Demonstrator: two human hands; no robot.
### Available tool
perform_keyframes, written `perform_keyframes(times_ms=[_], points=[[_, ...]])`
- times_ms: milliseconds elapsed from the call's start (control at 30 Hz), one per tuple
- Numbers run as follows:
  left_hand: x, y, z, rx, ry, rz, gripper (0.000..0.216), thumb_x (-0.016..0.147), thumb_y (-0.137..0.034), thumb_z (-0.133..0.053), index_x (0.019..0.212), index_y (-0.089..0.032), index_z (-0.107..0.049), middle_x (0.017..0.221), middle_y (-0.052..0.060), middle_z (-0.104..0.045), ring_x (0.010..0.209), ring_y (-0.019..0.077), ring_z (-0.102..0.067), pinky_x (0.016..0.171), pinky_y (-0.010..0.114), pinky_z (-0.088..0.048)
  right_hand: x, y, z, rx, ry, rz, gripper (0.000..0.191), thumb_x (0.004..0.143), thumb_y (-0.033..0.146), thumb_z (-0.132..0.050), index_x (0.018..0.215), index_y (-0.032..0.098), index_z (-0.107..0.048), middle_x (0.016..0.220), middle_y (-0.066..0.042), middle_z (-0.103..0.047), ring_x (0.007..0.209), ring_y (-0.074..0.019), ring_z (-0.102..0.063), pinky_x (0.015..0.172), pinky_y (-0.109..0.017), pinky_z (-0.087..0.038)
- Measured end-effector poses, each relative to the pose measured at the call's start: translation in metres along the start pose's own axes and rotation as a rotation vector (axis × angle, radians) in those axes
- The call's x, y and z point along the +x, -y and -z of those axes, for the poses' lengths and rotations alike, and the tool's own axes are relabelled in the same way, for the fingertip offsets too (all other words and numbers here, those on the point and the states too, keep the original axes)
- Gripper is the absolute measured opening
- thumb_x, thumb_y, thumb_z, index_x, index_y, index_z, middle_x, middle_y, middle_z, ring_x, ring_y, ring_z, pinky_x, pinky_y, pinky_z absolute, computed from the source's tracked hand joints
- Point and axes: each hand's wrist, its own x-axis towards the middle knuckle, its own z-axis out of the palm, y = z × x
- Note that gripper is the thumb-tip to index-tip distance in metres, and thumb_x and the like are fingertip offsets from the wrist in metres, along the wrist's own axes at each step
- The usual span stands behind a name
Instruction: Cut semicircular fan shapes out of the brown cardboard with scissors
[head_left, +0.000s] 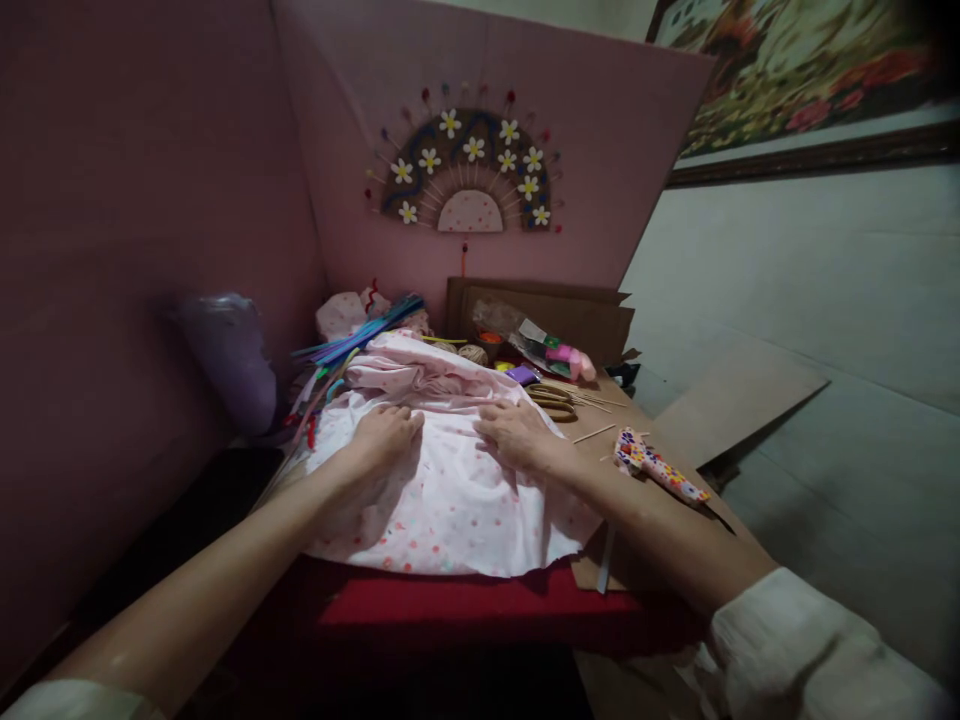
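Note:
A pale pink cloth with small red dots (450, 490) lies spread over a small red table (450, 605). My left hand (384, 435) rests on the cloth left of centre, fingers curled down onto the fabric. My right hand (514, 430) lies flat on it right of centre, fingers stretched toward the left. The cloth bunches into folds (420, 375) just beyond both hands. Neither hand lifts anything.
A colourful patterned glue gun (656, 465) lies on cardboard (637, 440) at the right, with thin sticks and scissors (551, 400) nearby. Blue straws (360, 340), twine and craft packets crowd the back. A pink board with a flowered fan decoration (469, 170) stands behind.

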Motion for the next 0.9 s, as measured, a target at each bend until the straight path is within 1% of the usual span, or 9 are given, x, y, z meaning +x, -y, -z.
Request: perform_keyframes(times_ms=[100,167,300,400,500,600,700,867,900], points=[[-0.005,0.001,0.013,0.038,-0.013,0.009,0.029,0.087,-0.018,-0.040,0.100,-0.015,-0.065,0.102,0.014,-0.066,0.098,0.0259,-0.059,0.085,0.039,-0.042,-0.004,0.000,0.005,0.014,0.033,0.003,0.023,0.090,0.034,-0.053,0.086,0.016,-0.067,0.097,-0.011,-0.066,0.091,-0.0258,-0.055,0.074,-0.035,-0.038],[-0.016,-0.004,0.028,0.052,-0.032,0.011,0.030,0.088,-0.019,-0.040,0.104,-0.016,-0.065,0.110,0.014,-0.064,0.103,0.0274,-0.057,0.083,0.039,-0.042,-0.009,0.003,0.012,0.022,0.002,-0.003,0.020,0.090,0.028,-0.052,0.090,0.015,-0.067,0.101,-0.012,-0.065,0.096,-0.0254,-0.054,0.077,-0.035,-0.038],[-0.058,-0.030,0.049,0.038,-0.011,0.120,0.030,0.091,-0.030,-0.039,0.086,-0.017,-0.066,0.090,0.011,-0.067,0.085,0.0273,-0.062,0.070,0.038,-0.043,-0.038,0.038,0.028,0.217,-0.053,0.094,0.015,0.091,0.021,-0.050,0.094,0.019,-0.065,0.092,-0.004,-0.065,0.088,-0.0171,-0.055,0.076,-0.027,-0.038],[-0.093,-0.054,0.039,-0.070,0.063,0.176,0.021,0.088,-0.029,-0.046,0.084,-0.019,-0.063,0.085,0.008,-0.065,0.078,0.0254,-0.061,0.066,0.036,-0.041,-0.071,0.075,0.031,0.456,0.017,0.182,0.021,0.091,0.037,-0.052,0.089,0.019,-0.063,0.082,-0.002,-0.063,0.073,-0.0155,-0.055,0.065,-0.026,-0.038],[-0.118,-0.067,0.014,-0.198,0.012,0.188,0.010,0.083,-0.021,-0.053,0.088,-0.019,-0.061,0.091,0.006,-0.063,0.079,0.0234,-0.058,0.071,0.037,-0.040,-0.096,0.097,0.026,0.503,0.065,0.191,0.032,0.079,0.047,-0.067,0.090,0.018,-0.060,0.093,-0.005,-0.061,0.080,-0.0198,-0.055,0.067,-0.029,-0.040],[-0.136,-0.064,-0.001,-0.360,-0.094,0.226,0.013,0.085,-0.016,-0.048,0.084,-0.020,-0.060,0.083,0.005,-0.062,0.076,0.0204,-0.057,0.069,0.033,-0.041,-0.107,0.097,0.019,0.549,0.061,0.136,0.023,0.081,0.037,-0.067,0.093,0.019,-0.058,0.097,-0.004,-0.059,0.087,-0.0212,-0.053,0.073,-0.032,-0.041],[-0.154,-0.049,0.004,-0.544,-0.172,0.109,0.019,0.087,-0.018,-0.047,0.070,-0.020,-0.054,0.073,0.003,-0.060,0.074,0.0184,-0.057,0.065,0.029,-0.042,-0.112,0.086,0.017,0.570,0.021,0.101,0.016,0.084,0.025,-0.061,0.098,0.020,-0.058,0.101,-0.005,-0.058,0.093,-0.0227,-0.051,0.079,-0.036,-0.042],[-0.190,-0.028,0.012,-0.729,-0.344,-0.138,0.009,0.085,-0.024,-0.052,0.079,-0.024,-0.060,0.085,0.004,-0.067,0.083,0.0189,-0.062,0.078,0.029,-0.049,-0.125,0.070,0.014,0.470,-0.166,0.114,0.042,0.080,0.006,-0.050,0.119,0.021,-0.051,0.122,-0.009,-0.050,0.114,-0.0265,-0.042,0.096,-0.046,-0.035],[-0.196,-0.026,0.008,-0.738,-0.395,-0.089,0.013,0.086,-0.029,-0.051,0.078,-0.025,-0.061,0.085,0.004,-0.068,0.085,0.0201,-0.063,0.085,0.033,-0.048,-0.127,0.068,0.012,0.435,-0.215,0.101,0.047,0.079,0.005,-0.048,0.124,0.020,-0.049,0.127,-0.011,-0.048,0.118,-0.0272,-0.040,0.098,-0.047,-0.034]])
